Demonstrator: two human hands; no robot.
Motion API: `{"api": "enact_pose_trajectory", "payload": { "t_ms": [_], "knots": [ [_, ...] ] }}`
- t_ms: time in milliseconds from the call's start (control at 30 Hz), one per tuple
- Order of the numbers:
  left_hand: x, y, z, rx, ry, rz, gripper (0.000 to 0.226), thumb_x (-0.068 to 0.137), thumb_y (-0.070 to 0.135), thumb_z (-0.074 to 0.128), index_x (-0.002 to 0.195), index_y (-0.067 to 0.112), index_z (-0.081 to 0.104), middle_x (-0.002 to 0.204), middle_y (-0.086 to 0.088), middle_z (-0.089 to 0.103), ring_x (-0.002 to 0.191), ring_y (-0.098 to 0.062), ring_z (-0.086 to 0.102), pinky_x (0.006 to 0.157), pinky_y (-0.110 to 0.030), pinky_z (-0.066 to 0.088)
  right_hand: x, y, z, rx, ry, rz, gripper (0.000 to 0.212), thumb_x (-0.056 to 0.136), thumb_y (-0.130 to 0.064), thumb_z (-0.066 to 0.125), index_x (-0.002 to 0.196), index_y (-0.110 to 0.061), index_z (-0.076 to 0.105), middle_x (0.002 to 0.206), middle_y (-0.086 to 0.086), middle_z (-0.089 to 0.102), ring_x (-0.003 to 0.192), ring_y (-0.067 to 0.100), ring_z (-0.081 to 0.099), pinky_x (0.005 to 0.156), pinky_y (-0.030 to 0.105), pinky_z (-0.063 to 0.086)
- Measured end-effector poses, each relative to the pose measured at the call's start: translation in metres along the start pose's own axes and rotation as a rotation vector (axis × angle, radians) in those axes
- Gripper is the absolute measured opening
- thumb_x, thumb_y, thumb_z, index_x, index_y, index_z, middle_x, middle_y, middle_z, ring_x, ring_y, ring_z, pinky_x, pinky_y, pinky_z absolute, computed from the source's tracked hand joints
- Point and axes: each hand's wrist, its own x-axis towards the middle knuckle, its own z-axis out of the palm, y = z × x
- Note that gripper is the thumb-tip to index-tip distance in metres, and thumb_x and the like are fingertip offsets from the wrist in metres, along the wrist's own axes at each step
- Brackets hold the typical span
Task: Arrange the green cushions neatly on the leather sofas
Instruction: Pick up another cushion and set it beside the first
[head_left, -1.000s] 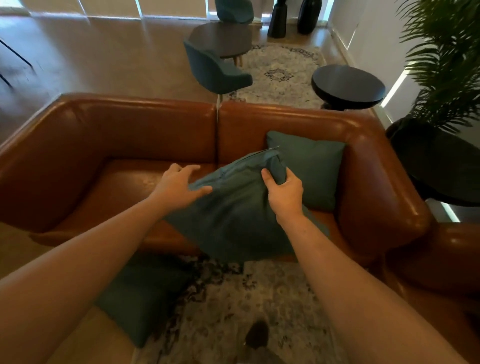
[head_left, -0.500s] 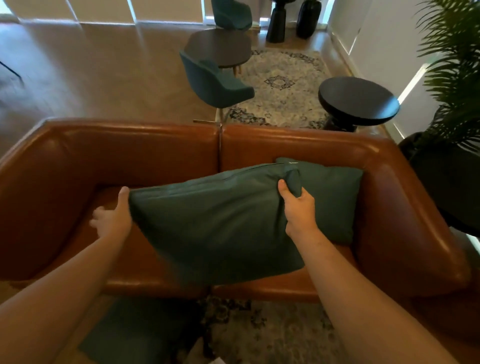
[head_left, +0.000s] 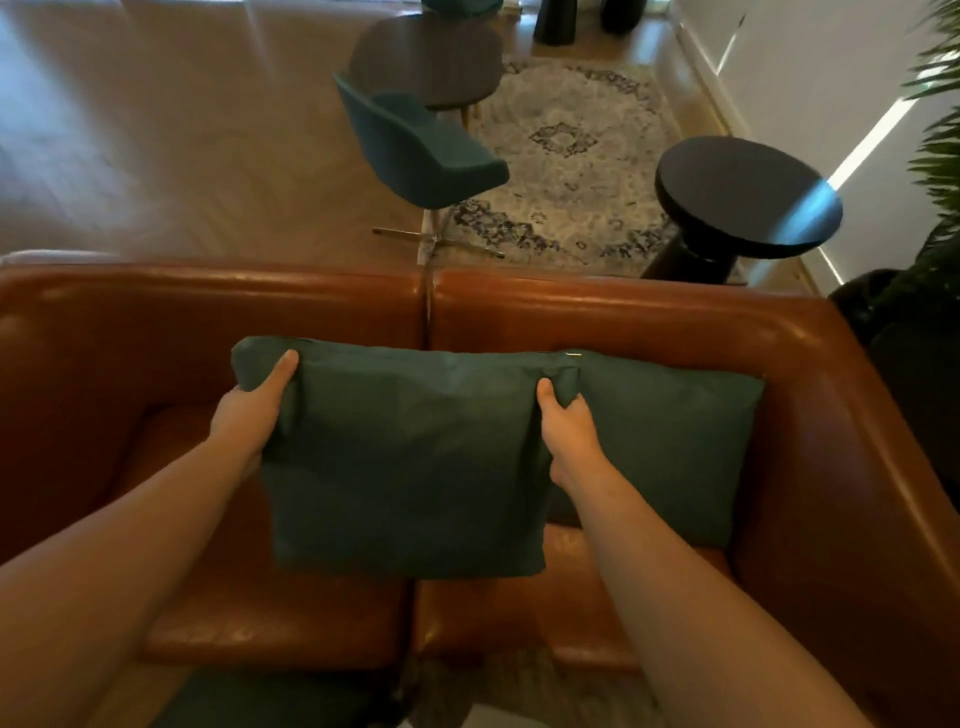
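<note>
Head camera shows my left hand (head_left: 249, 415) and right hand (head_left: 569, 431) each pinching an upper corner of the green cushion (head_left: 410, 467), upright over the centre seam of the leather sofa (head_left: 208, 312). Its right edge overlaps a second cushion (head_left: 670, 441) against the backrest; I see bare seat to its left.

We look into a dim, warm-toned room where daylight falls in from the 12 to 2 o'clock side. Pale streaks glare off the floor (head_left: 156, 130) at 11 o'clock. A bright slash crosses the wall (head_left: 805, 62) and the round table (head_left: 748, 192) at 2 o'clock. The sofa (head_left: 623, 312) shows soft highlights along its top edge, while the cushion (head_left: 405, 457) stays dark with faint folds. The plant (head_left: 940, 171) at 3 o'clock is smeared, and we see straight lines bow towards the edges
</note>
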Motion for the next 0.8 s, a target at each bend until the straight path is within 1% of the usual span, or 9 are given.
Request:
{"api": "enact_pose_trajectory", "payload": {
  "t_ms": [67,100,133,200,333,433,600,700,800],
  "knots": [
    [0.017,0.014,0.015,0.034,0.076,0.003,0.111,0.070,0.088,0.069,0.151,0.015,0.046,0.140,-0.013,0.059,0.122,-0.040,0.060,0.104,-0.058,0.052,0.026,-0.014,0.009,-0.060,-0.008,0.007,0.066,0.105,-0.050,0.058,0.159,-0.019,0.037,0.155,0.005,0.050,0.142,0.032,0.049,0.114,0.047,0.045],
    [0.024,0.022,0.023,0.089,0.128,0.008,0.113,0.073,0.088,0.066,0.157,0.018,0.037,0.151,-0.016,0.049,0.130,-0.043,0.054,0.106,-0.060,0.050,0.037,-0.021,0.012,-0.123,0.002,0.005,0.073,0.105,-0.051,0.057,0.164,-0.019,0.027,0.163,0.007,0.041,0.146,0.033,0.043,0.116,0.048,0.042],
    [0.031,0.031,0.032,0.157,0.188,0.016,0.111,0.079,0.085,0.062,0.162,0.021,0.028,0.159,-0.017,0.038,0.137,-0.045,0.047,0.108,-0.060,0.047,0.051,-0.028,0.017,-0.197,0.013,0.000,0.078,0.106,-0.052,0.055,0.167,-0.020,0.019,0.168,0.008,0.031,0.150,0.034,0.038,0.117,0.048,0.039],
    [0.037,0.047,0.050,0.294,0.243,0.075,0.101,0.091,0.076,0.057,0.166,0.023,0.017,0.166,-0.019,0.024,0.143,-0.047,0.040,0.110,-0.058,0.043,0.074,-0.037,0.024,-0.337,0.016,-0.025,0.079,0.106,-0.051,0.054,0.168,-0.022,0.015,0.172,0.009,0.022,0.152,0.036,0.034,0.118,0.050,0.037],
    [0.038,0.049,0.078,0.480,0.083,0.221,0.090,0.098,0.065,0.059,0.166,0.024,0.017,0.168,-0.016,0.016,0.147,-0.043,0.036,0.117,-0.056,0.038,0.105,-0.039,0.035,-0.589,-0.131,-0.082,0.069,0.106,-0.046,0.057,0.164,-0.023,0.028,0.170,0.009,0.022,0.151,0.035,0.033,0.121,0.050,0.036],
    [0.033,0.028,0.092,0.604,-0.015,0.274,0.086,0.097,0.061,0.063,0.165,0.025,0.023,0.166,-0.014,0.020,0.148,-0.041,0.034,0.121,-0.054,0.035,0.111,-0.035,0.043,-0.698,-0.217,-0.118,0.062,0.105,-0.041,0.059,0.160,-0.023,0.037,0.166,0.008,0.028,0.146,0.034,0.040,0.117,0.048,0.042],
    [0.013,-0.007,0.102,0.756,-0.131,0.282,0.089,0.095,0.063,0.064,0.165,0.025,0.025,0.164,-0.013,0.023,0.152,-0.037,0.028,0.123,-0.049,0.030,0.084,-0.013,0.052,-0.828,-0.292,-0.210,0.065,0.103,-0.037,0.063,0.161,-0.023,0.036,0.169,0.011,0.025,0.154,0.035,0.028,0.124,0.047,0.033],
    [-0.001,-0.023,0.097,0.793,-0.158,0.296,0.090,0.094,0.065,0.063,0.165,0.026,0.024,0.166,-0.012,0.020,0.153,-0.036,0.025,0.124,-0.051,0.031,0.056,0.004,0.057,-0.878,-0.314,-0.240,0.069,0.102,-0.039,0.064,0.163,-0.025,0.034,0.172,0.013,0.019,0.159,0.033,0.019,0.128,0.047,0.025],
    [-0.013,-0.037,0.081,0.829,-0.190,0.339,0.090,0.094,0.066,0.063,0.165,0.028,0.021,0.168,-0.010,0.017,0.154,-0.035,0.023,0.124,-0.053,0.031,0.026,0.019,0.064,-0.893,-0.304,-0.252,0.070,0.102,-0.039,0.064,0.163,-0.027,0.032,0.174,0.012,0.015,0.161,0.031,0.014,0.129,0.046,0.023]
  ]
}}
